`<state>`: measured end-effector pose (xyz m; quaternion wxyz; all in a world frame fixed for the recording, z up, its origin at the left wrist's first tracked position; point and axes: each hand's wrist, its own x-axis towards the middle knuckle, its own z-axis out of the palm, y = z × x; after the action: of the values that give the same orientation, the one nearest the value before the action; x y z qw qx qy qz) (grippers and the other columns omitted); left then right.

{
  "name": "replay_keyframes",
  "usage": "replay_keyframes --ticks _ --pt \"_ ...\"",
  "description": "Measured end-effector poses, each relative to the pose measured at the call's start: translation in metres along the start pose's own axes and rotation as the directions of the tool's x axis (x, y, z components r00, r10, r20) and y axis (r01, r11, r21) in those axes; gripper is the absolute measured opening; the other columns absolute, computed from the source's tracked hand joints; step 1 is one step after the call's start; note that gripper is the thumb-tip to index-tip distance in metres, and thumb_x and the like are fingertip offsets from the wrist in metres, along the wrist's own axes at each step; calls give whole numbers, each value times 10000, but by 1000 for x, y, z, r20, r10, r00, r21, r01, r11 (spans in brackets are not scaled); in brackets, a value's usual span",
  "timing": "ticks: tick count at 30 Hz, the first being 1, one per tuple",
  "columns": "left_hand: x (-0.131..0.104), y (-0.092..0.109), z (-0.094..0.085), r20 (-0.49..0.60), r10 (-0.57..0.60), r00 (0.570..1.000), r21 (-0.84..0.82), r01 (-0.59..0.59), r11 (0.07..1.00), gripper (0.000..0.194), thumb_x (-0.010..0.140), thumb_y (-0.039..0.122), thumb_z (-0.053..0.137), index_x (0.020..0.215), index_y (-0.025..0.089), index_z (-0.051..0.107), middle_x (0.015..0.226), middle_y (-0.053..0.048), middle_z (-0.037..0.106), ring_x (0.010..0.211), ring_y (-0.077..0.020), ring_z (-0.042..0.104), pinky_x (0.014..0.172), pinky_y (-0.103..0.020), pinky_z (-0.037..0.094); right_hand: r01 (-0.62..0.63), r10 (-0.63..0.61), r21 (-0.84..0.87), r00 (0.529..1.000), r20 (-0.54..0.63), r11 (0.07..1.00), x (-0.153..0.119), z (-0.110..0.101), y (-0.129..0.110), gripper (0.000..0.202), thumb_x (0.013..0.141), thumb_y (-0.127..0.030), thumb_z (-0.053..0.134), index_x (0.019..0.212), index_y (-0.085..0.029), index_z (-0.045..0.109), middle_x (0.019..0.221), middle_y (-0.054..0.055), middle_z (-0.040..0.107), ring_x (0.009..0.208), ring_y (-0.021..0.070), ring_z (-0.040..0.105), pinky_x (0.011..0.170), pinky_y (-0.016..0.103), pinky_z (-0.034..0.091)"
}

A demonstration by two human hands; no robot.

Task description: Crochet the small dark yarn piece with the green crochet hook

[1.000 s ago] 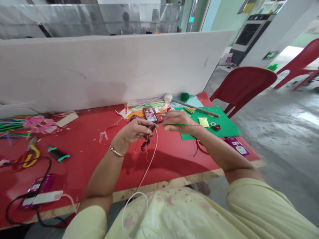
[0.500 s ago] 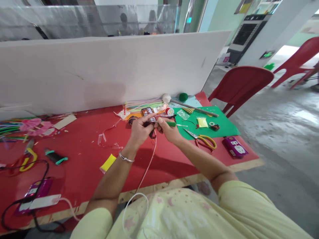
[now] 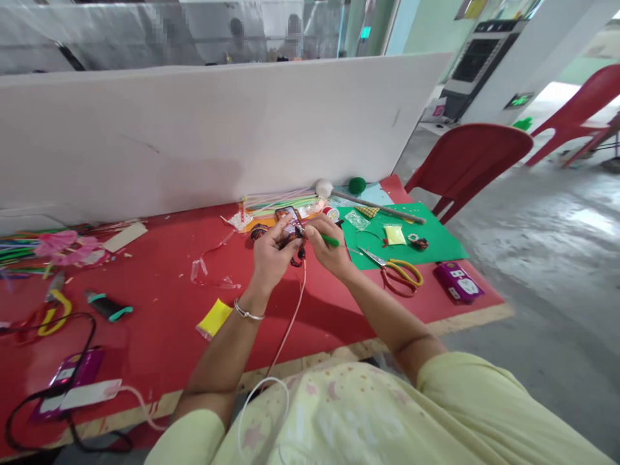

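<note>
My left hand (image 3: 274,254) is closed on a small dark piece (image 3: 293,244), too small to make out, over the middle of the red table. My right hand (image 3: 325,244) pinches a green-handled tool (image 3: 330,240), its handle sticking out to the right and its front end at the dark piece. A phone with a lit screen (image 3: 289,218) lies just beyond my fingers. Left of the phone is a dark coil (image 3: 259,232). A spool (image 3: 331,214) rests behind my right hand. A pink cable (image 3: 293,318) runs from beneath my hands to the table's front edge.
On the green sheet (image 3: 438,242) are a yellow packet (image 3: 394,234) and scissors (image 3: 398,274). A purple box (image 3: 459,282) sits at the right. At left lie cutters (image 3: 109,306), more scissors (image 3: 57,309) and pipe cleaners (image 3: 19,248). A white board (image 3: 203,142) stands behind.
My right hand has shifted slightly, and the green-handled tool now tilts down to the right. The dark piece in my left hand shows more. The view has moved a little.
</note>
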<state>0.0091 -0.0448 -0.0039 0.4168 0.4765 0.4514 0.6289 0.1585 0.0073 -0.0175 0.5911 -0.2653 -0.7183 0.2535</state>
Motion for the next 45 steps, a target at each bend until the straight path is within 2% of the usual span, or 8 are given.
replay_keyframes --ticks 2,7,17,21,26,30,35,45 --pt "2 -1 -4 0 -12 1000 -8 12 1000 618 665 138 890 1268 204 771 895 11 751 845 -128 708 810 -217 573 -187 183 115 982 43 976 3 -1 0 531 983 -670 557 766 -196 660 751 31 640 711 151 610 691 303 502" --pt "6 -3 -10 24 -11 1000 5 11 1000 631 655 148 904 1268 198 764 870 10 766 804 -124 704 759 -214 574 -580 521 278 813 262 766 6 1 -7 651 856 -828 591 792 -184 662 607 -15 615 449 91 547 405 220 322" --pt "7 -3 -5 -67 -21 998 -29 19 999 492 610 127 882 1093 188 812 872 2 745 740 -107 666 663 -197 544 -549 532 316 834 147 774 4 8 -16 578 819 -743 712 734 -172 687 688 19 662 577 113 624 411 188 513" --pt "7 4 -4 -5 -116 993 -149 114 982 352 681 239 879 1023 178 822 701 23 661 500 -48 472 431 -174 345 -566 538 306 824 180 765 4 7 -14 576 825 -734 710 732 -165 690 724 30 661 630 125 641 431 191 542" --pt "11 6 -9 9 -227 974 -286 220 933 288 598 223 950 829 150 794 562 45 576 441 -20 387 388 -154 222 -551 462 338 831 311 763 2 3 -8 498 815 -658 774 810 -163 719 731 9 662 599 99 606 461 186 532" --pt "15 5 -11 -10 -314 949 -401 284 871 287 585 177 944 802 162 757 596 56 583 451 -16 426 384 -136 240 -604 476 336 787 392 723 2 0 -2 511 674 -519 937 969 -154 733 776 0 707 544 73 577 414 165 439" --pt "22 4 -12 4 -340 940 -473 301 828 295 598 140 935 796 168 719 601 75 559 446 1 424 375 -114 238 -660 492 337 737 464 672 8 -5 4 425 736 -508 890 902 -153 727 691 -36 648 512 59 537 416 160 448" --pt "30 3 -4 -22 -317 948 -475 269 838 297 571 159 942 770 164 722 549 79 523 441 -13 418 366 -128 226 -595 461 375 797 392 710 16 10 22 366 782 -489 844 842 -147 730 689 -22 657 510 59 511 434 185 407"
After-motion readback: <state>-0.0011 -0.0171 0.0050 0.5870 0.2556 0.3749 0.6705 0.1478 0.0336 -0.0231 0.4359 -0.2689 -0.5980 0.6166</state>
